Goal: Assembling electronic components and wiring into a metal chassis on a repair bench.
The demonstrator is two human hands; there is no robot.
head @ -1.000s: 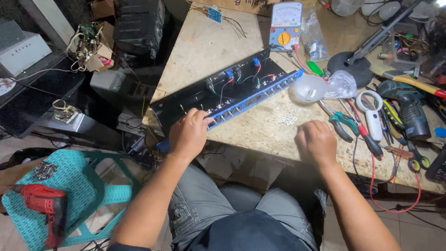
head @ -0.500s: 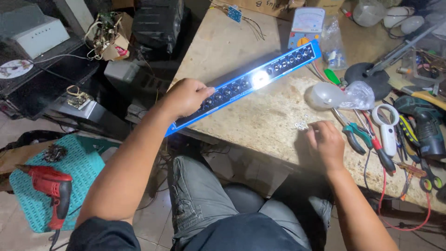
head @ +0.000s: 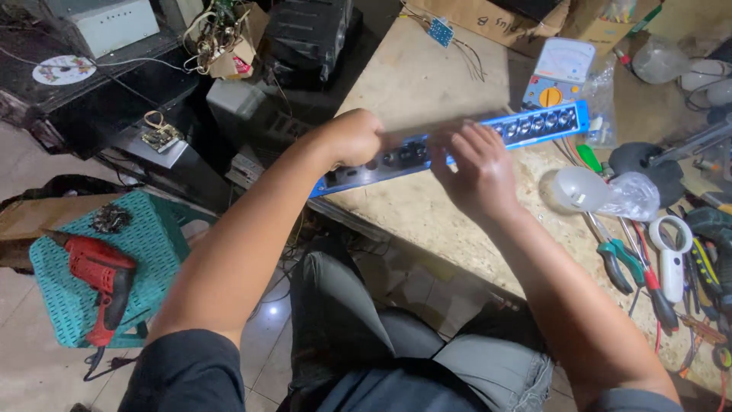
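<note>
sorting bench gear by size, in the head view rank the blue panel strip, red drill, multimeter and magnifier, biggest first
1. blue panel strip, longest by far
2. red drill
3. multimeter
4. magnifier
The last two look close, so their order is unsure.

A worn, pale wooden workbench fills the upper right of the frame, a pale tiled floor spreads across the lower left under a teal plastic stool, and dark, perhaps metal, shelving crowds the upper left.
</note>
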